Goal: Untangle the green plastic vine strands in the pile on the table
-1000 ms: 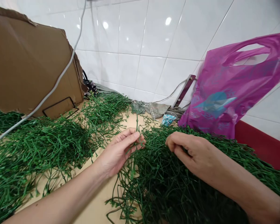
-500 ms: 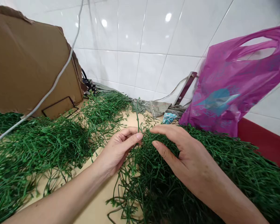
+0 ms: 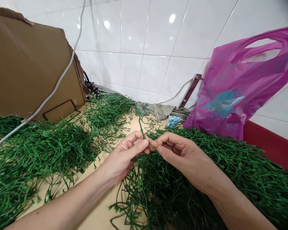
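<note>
Between thumb and fingers, my left hand (image 3: 127,153) pinches a thin green artificial plant stem (image 3: 141,127), which sticks up above the fingertips and curves at the top. My right hand (image 3: 182,153) is closed in a pinch on a thin end of the same stem, just right of the left fingertips. Below and right of both hands spreads a dense heap of green plastic stems (image 3: 230,166). Another pile of stems (image 3: 55,147) lies on the left, beyond my left forearm. What lies inside the curled fingers is hidden.
A cardboard box (image 3: 33,64) stands at the left, with a grey cable (image 3: 55,89) hanging across it. At the right is a purple plastic bag (image 3: 240,83) near a metal bracket (image 3: 190,91). A blue-patterned cup (image 3: 174,120) and grey cloth (image 3: 163,111) lie along the tiled wall.
My right hand has moved left and closed its fingertips on the stem, beside my left hand. The stem's top has bent over and lowered.
</note>
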`<act>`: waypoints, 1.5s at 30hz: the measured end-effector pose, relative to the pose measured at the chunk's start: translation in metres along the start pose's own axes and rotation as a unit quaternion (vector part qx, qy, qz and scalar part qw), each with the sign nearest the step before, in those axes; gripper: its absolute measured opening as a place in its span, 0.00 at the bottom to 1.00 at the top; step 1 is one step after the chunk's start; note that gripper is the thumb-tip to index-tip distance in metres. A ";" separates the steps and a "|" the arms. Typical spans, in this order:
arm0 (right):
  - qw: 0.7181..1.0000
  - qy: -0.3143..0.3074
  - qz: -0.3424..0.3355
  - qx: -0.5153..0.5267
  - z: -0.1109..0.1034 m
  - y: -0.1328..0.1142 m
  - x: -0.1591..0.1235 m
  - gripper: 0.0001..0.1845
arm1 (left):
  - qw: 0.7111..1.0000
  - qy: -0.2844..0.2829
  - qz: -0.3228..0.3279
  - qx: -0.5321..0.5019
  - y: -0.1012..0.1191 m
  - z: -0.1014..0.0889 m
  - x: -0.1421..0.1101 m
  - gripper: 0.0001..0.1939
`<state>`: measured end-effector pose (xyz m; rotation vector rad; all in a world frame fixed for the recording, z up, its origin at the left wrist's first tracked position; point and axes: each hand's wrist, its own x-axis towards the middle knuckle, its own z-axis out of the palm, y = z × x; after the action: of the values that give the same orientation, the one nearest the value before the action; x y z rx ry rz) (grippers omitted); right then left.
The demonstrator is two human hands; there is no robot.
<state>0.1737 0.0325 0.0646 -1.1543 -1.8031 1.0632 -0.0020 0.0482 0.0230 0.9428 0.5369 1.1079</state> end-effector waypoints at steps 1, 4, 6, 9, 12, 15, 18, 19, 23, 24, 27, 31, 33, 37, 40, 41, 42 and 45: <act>1.000 -0.013 0.002 0.023 -0.001 0.000 0.000 0.05 | 1.000 -0.008 -0.003 -0.005 0.000 0.001 0.000 0.10; 0.998 -0.026 -0.006 0.052 -0.002 0.001 -0.001 0.03 | 0.999 -0.009 -0.025 -0.035 0.000 0.001 0.000 0.11; 0.998 -0.021 -0.011 0.058 -0.003 0.003 -0.001 0.05 | 0.997 0.012 -0.039 -0.071 0.002 0.001 0.001 0.12; 0.999 0.001 -0.027 0.023 -0.006 0.008 0.002 0.03 | 0.993 0.052 -0.046 -0.093 0.007 0.002 0.002 0.13; 0.990 0.094 -0.048 -0.089 -0.012 0.012 0.004 0.03 | 0.993 0.081 -0.039 -0.080 0.009 0.002 0.002 0.17; 0.964 0.183 -0.060 -0.183 -0.016 0.011 0.001 0.09 | 0.994 0.091 -0.021 -0.062 0.007 0.001 0.002 0.15; 0.959 0.165 -0.081 -0.218 -0.008 0.006 -0.003 0.10 | 0.996 0.082 -0.001 -0.022 0.002 0.000 0.002 0.11; 0.959 0.146 -0.092 -0.223 -0.004 0.005 -0.004 0.10 | 0.997 0.076 0.009 -0.007 0.001 0.000 0.002 0.10; 0.965 0.082 -0.110 -0.225 0.016 0.008 -0.004 0.05 | 0.998 0.050 0.036 0.015 0.000 0.001 0.001 0.09; 0.966 0.074 -0.106 -0.222 0.019 0.008 -0.004 0.06 | 0.998 0.045 0.033 0.006 0.001 0.002 0.000 0.10; 0.970 0.065 -0.083 -0.220 0.024 0.007 -0.004 0.11 | 0.998 0.044 0.001 -0.048 0.004 0.005 0.000 0.11; 0.972 0.033 -0.090 -0.212 0.023 -0.003 -0.006 0.14 | 0.993 0.047 -0.051 -0.096 0.006 0.008 0.000 0.14; 0.978 -0.001 -0.090 -0.186 0.018 -0.008 -0.007 0.15 | 0.992 0.037 -0.063 -0.107 0.006 0.008 0.000 0.14; 0.990 -0.042 -0.077 -0.108 0.004 -0.012 -0.007 0.16 | 0.981 0.082 -0.066 -0.161 0.008 0.005 0.002 0.09; 0.986 -0.014 -0.086 -0.140 -0.008 -0.009 -0.007 0.15 | 0.975 0.118 -0.042 -0.184 0.013 0.004 0.004 0.06; 0.980 0.012 -0.087 -0.178 -0.012 -0.008 -0.007 0.14 | 0.973 0.127 -0.032 -0.188 0.015 0.004 0.005 0.06; 0.970 0.044 -0.090 -0.220 -0.016 -0.006 -0.007 0.12 | 0.972 0.137 -0.025 -0.192 0.016 0.003 0.006 0.06; 0.932 0.141 -0.121 -0.311 -0.024 -0.002 -0.006 0.07 | 0.971 0.148 -0.012 -0.190 0.018 0.001 0.007 0.08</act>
<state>0.1968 0.0322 0.0747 -1.3102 -2.0327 0.1555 -0.0075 0.0569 0.0400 0.4401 0.5500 1.2822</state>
